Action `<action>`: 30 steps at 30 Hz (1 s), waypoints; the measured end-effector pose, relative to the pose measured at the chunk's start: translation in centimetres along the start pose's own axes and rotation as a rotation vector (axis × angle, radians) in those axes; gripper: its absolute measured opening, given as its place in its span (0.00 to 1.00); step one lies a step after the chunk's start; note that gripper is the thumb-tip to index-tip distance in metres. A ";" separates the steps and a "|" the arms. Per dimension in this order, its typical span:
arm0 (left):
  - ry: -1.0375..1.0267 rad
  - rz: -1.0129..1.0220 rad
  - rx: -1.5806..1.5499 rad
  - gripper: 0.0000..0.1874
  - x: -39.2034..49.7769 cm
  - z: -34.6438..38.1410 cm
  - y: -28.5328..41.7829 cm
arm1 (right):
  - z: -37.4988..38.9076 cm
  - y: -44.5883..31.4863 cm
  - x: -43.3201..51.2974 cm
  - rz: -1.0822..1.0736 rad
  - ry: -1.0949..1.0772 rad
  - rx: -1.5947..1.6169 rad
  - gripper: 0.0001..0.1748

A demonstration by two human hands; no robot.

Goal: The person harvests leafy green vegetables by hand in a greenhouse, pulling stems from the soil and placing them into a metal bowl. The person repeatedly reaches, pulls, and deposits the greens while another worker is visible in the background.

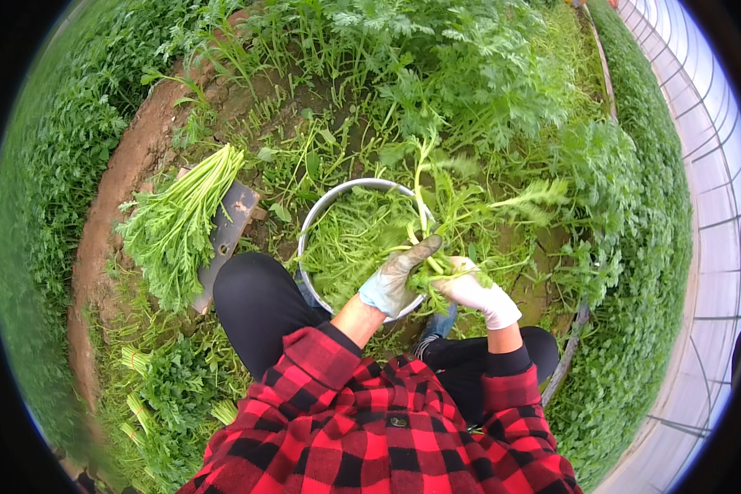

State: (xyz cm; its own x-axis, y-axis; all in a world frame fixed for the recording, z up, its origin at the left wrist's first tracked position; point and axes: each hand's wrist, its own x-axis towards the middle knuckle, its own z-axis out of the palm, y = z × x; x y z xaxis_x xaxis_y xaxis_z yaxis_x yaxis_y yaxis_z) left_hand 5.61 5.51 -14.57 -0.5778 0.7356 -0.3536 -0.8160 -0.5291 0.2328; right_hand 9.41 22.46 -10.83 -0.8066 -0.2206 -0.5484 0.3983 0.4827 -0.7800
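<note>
My left hand (396, 275), in a soiled pale glove, grips the stems of a few chrysanthemum greens (421, 197) with the thumb on top. Close beside it, my right hand (472, 290), in a white glove, closes on the lower part of the same greens; leaves cover some of its fingers. Both hands are over the right side of a round metal-rimmed bucket (370, 183) between my knees. Loose leafy trimmings (349, 238) fill much of the bucket. Some leaf tips in the bunch are blurred.
To the left, a loose bunch of cut greens (179, 228) lies across a dark board (233, 213). Several banded bundles (139, 410) lie at the lower left. Standing greens (469, 68) grow ahead. A bare soil path (108, 204) curves left; a greenhouse film wall (710, 204) runs right.
</note>
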 end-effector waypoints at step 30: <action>-0.860 0.185 1.920 0.13 -1.2 -2.9 3.9 | -3.3 -7.3 -0.3 -0.218 -0.125 0.134 0.38</action>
State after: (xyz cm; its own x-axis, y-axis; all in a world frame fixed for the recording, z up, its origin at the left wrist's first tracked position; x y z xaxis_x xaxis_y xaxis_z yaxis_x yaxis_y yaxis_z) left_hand 3.18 1.36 -15.90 -0.0368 0.9980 0.0517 0.5715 -0.0215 0.8203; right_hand 5.32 21.77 -3.97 -0.8225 -0.4139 -0.3901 0.2823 0.2983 -0.9118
